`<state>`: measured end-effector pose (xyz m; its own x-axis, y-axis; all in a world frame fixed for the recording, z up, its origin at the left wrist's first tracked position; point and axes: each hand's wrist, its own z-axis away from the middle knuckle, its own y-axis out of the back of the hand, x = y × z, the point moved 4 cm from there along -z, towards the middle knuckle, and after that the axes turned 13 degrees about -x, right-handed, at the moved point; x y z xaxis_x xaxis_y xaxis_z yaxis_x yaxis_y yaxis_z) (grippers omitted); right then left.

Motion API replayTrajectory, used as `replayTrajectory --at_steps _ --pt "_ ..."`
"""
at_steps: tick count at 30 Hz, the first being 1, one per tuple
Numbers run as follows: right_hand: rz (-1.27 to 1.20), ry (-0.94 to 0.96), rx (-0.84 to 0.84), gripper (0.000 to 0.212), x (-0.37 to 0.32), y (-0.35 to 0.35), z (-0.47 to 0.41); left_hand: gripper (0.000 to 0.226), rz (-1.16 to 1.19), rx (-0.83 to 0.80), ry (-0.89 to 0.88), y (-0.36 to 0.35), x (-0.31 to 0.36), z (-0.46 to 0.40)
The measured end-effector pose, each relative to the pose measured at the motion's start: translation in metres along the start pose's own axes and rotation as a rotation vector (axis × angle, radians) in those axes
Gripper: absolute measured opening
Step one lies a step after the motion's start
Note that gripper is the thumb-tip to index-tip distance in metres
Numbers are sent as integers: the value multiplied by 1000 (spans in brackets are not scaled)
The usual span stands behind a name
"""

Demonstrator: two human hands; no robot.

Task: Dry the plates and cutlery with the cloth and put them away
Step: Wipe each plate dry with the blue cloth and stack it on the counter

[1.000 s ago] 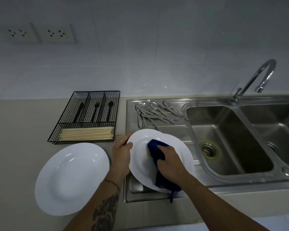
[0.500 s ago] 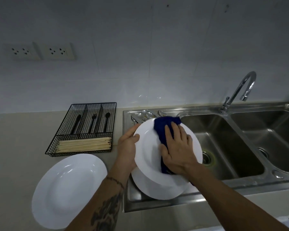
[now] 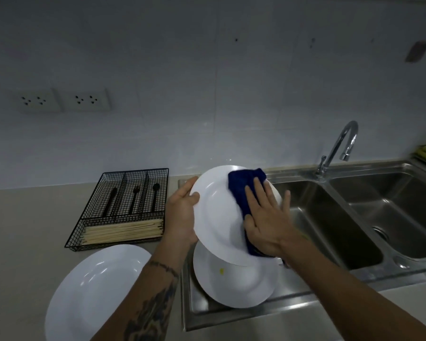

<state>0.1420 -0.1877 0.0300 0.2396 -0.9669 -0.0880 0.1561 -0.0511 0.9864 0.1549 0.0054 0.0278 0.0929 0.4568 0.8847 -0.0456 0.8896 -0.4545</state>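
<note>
Sink unit [image 3: 354,274], steel, 2 basins; its drainboard at left carries 1 white plate [image 3: 241,284] with a small yellow speck. Another plate [image 3: 94,291] lies on the counter [image 3: 22,242], just in front of the wire cutlery tray [image 3: 123,207].

Held plate [image 3: 219,217]: raised and tilted over the drainboard. Judged rigid, glazed, moderately heavy, breakable, slippery if wet. Best hold is at the rim, thumb on the face, fingers behind.

Left hand [image 3: 181,217] grips the left rim that way. Right hand [image 3: 268,225], fingers straight and spread, presses the blue cloth [image 3: 244,190] flat on the plate's face. Cloth: soft, light, bunches easily.
</note>
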Motion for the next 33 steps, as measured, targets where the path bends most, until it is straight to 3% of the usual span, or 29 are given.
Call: replayTrajectory --at_steps 4,7,9,13,17,22,25,29,33 --pt "-193 170 88 79 -47 10 -5 39 16 -9 -25 -14 9 -3" --pt "-164 362 29 72 -67 5 18 35 17 13 -71 -2 29 -6" --pt "-103 389 -45 72 -55 -2 31 37 -13 39 -86 8 39 -3" --pt "81 185 -9 79 -14 3 23 40 -46 14 -102 16 45 5" --pt "39 2 157 75 -10 31 -14 40 -140 -68 -61 -5 43 8" --pt "30 85 299 74 -41 56 -21 38 -102 -98 -47 -14 48 12" --pt "9 -7 383 69 -31 66 -15 41 -22 -70 -98 -3 57 13" --pt "-315 -102 404 67 -18 68 -6 46 45 -53 -112 14 45 26" --pt "-353 14 345 65 -9 69 -1 44 -74 -292 -18 18 51 20"
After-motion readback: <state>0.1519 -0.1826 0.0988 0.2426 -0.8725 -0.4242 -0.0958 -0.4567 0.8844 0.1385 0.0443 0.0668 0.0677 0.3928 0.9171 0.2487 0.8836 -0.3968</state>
